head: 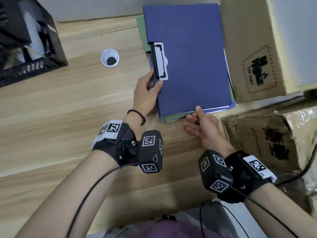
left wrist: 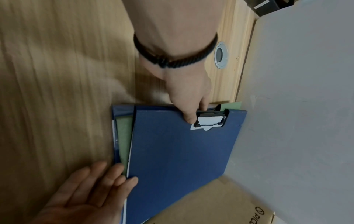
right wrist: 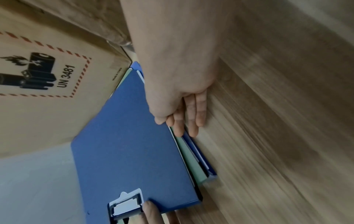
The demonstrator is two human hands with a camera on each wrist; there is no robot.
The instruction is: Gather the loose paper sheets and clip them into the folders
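Note:
A blue folder (head: 192,57) (left wrist: 182,151) (right wrist: 124,151) with a black and white clip (head: 160,61) (left wrist: 209,121) (right wrist: 126,207) lies on top of a stack on the wooden desk. Under it, green sheets (head: 173,117) (left wrist: 124,136) (right wrist: 193,160) and a second blue folder (left wrist: 122,109) (right wrist: 201,157) stick out. My left hand (head: 155,79) (left wrist: 191,115) (right wrist: 151,212) grips the top folder's left edge beside the clip, thumb on top. My right hand (head: 195,114) (left wrist: 122,174) (right wrist: 168,124) pinches the near edge of the cover, thumb above, straight fingers beneath.
A cardboard box (head: 257,48) marked UN 3481 stands tight against the stack's right side. An open box with plastic wrap (head: 274,140) sits at the near right. A black crate (head: 25,40) is at the far left, with a round cable hole (head: 110,57) between it and the stack.

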